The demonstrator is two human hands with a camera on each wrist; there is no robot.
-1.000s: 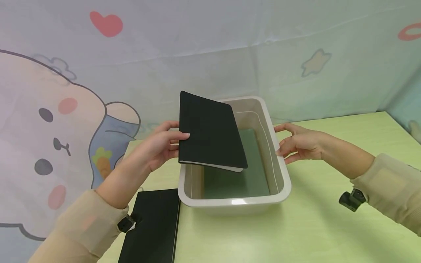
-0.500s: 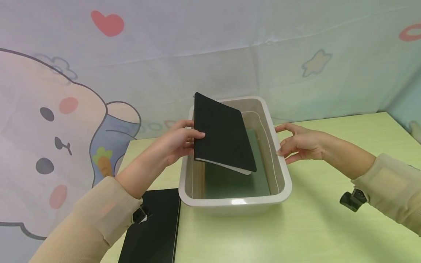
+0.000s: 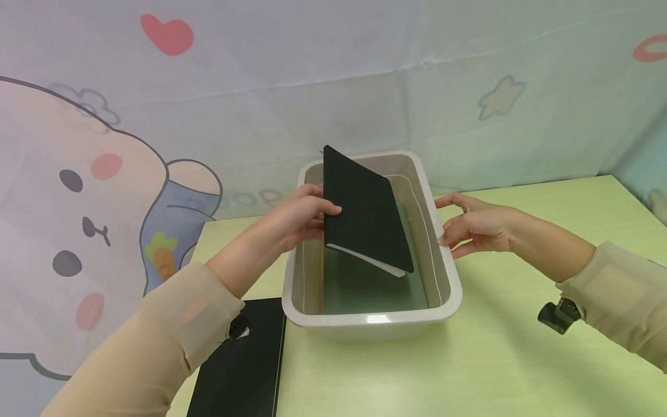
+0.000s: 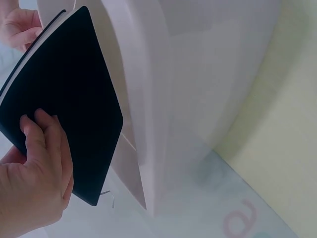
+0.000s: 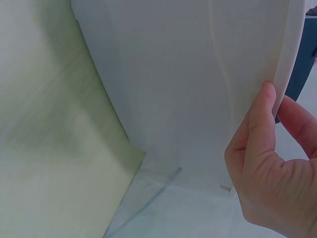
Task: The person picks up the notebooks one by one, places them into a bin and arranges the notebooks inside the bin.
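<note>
My left hand (image 3: 324,219) grips a black notebook (image 3: 367,214) by its left edge, thumb on the cover, and holds it tilted steeply over a white plastic bin (image 3: 375,321). The notebook's lower right corner dips inside the bin. A green book (image 3: 365,292) lies flat on the bin's floor. My right hand (image 3: 444,223) holds the bin's right rim. In the left wrist view the fingers of my left hand (image 4: 42,163) wrap the black notebook (image 4: 69,109) beside the bin (image 4: 148,89). In the right wrist view the thumb of my right hand (image 5: 262,148) presses the bin's rim (image 5: 292,59).
A second black notebook (image 3: 245,365) lies flat on the pale green table (image 3: 521,347), left of the bin's near corner. A cartoon-printed cloth backdrop (image 3: 104,174) hangs close behind the table and along its left side.
My left hand has carried the black notebook to the right and tipped it steeper, with its lower corner now inside the bin. The right hand has stayed on the rim.
</note>
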